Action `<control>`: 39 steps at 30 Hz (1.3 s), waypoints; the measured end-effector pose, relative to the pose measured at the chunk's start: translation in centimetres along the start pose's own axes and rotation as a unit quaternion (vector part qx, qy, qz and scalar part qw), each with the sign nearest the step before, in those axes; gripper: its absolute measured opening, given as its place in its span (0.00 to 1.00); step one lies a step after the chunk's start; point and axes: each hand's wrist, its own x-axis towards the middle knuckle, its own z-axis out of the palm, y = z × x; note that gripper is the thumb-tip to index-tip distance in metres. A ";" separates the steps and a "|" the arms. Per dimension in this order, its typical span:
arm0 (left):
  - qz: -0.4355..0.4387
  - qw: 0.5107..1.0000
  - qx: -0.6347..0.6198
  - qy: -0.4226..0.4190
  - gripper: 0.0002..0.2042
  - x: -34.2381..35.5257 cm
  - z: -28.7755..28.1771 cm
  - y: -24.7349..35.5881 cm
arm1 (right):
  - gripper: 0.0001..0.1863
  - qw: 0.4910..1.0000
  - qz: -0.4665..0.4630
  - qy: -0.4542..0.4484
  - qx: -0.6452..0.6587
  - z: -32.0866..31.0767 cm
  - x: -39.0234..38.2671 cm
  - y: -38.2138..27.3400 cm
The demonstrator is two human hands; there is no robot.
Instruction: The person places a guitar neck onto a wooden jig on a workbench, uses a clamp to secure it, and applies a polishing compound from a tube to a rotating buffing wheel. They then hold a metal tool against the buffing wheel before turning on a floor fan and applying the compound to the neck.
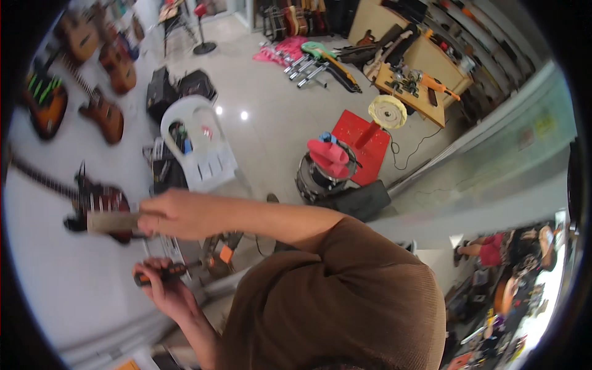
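While the right grip [174, 213] is closed on one end of a flat grey-brown bar [112, 222], the left grip [168, 296] wraps a black-and-orange screwdriver-like tool [176, 270] below it. Both probably handle light and stiff; the bar's long edges seem the safest hold. The glossy dark-red guitar [110, 198] behind limits leftward room; the pale tiled floor [271, 117] offers more.

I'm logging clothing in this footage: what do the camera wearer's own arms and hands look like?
A short brown fabric sleeve covers the right upper arm. The visible right forearm and left forearm are bare; the right hand and left hand are ungloved.
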 end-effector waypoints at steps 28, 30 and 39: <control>-0.134 0.525 -0.095 -0.835 0.16 50.1 69.6 -50.1 | 0.17 0.650 0.025 0.671 -0.356 -78.8 1.5 21.3; -0.121 0.451 -0.129 -0.875 0.17 50.5 76.6 -52.6 | 0.16 0.609 0.017 0.702 -0.370 -83.2 0.0 20.0; -0.141 0.319 -0.166 -0.923 0.29 45.1 105.7 -58.4 | 0.15 0.416 -0.034 0.757 -0.502 -100.3 -8.2 7.4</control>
